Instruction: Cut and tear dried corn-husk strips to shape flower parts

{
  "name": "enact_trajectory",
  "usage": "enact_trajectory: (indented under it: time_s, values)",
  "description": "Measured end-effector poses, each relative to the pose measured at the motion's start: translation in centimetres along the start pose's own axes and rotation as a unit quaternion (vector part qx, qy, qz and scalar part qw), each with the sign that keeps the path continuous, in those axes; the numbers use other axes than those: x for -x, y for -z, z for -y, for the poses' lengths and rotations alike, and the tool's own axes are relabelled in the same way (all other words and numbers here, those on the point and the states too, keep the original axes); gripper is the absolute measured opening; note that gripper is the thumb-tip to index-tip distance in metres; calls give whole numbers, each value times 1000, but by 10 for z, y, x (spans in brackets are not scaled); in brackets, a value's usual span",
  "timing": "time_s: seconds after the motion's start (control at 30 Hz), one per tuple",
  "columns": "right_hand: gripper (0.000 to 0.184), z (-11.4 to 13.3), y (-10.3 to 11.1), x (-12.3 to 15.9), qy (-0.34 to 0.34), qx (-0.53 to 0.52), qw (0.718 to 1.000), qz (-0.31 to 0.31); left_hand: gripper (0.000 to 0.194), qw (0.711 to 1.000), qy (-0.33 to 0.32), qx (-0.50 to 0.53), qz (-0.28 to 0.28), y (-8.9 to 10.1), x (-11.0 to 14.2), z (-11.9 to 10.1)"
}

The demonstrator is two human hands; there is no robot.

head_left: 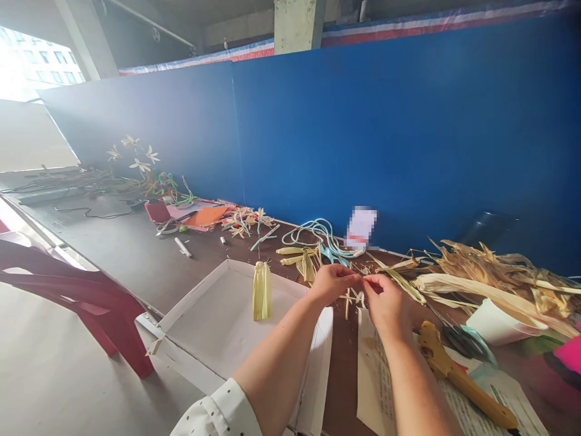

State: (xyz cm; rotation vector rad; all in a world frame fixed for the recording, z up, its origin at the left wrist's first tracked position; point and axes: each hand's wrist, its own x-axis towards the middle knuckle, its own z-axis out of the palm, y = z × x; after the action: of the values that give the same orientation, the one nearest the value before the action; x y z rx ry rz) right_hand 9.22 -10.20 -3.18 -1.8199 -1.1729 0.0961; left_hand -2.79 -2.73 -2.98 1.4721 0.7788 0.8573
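Left hand: your left hand (333,282) is pinched shut on a thin husk strip (362,278).
Right hand: your right hand (387,303) pinches the same strip, fingertips meeting the left's.
Strip: held above the brown table (136,254), between the white box lid (213,315) and the dried husk pile (490,272).
Nearby: a yellow glue gun (458,375) beside your right wrist.

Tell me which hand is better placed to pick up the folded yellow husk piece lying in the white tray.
Left, probably. The left hand is on the tray's side, and the yellow husk piece lies in the white tray just beyond it. The right hand would have to cross over the left; both pinch a thin strip.
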Motion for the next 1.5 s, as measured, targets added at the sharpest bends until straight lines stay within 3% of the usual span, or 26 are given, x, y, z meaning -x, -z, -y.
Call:
enact_trajectory:
  time_s: [0.23, 0.57, 0.87, 1.03, 1.3, 1.5]
  values:
    - [36, -10, -6, -5, 58, 16, 998, -2, 21, 999, 19, -40, -19, 4, -3, 1]
    - [34, -12, -9, -5, 64, -19, 997, 34, 19, 997, 61, -51, -5, 7, -1, -4]
    - [33, -17, -9, -6, 30, -60, 998, 13, 29, 999, 19, -47, -2, 7, 0, 0]
    - [34, -13, -6, -5, 30, -65, 997, 32, 39, 999, 21, 21, 27, 8, 2, -3]
    - [43, -5, 2, -4, -6, -60, 994, 90, 43, 991, 52, 112, 47, 10, 0, -4]
    - [43, -11, -1, -7, -81, -187, 967, 153, 44, 983, 83, 148, 71, 12, 5, -11]
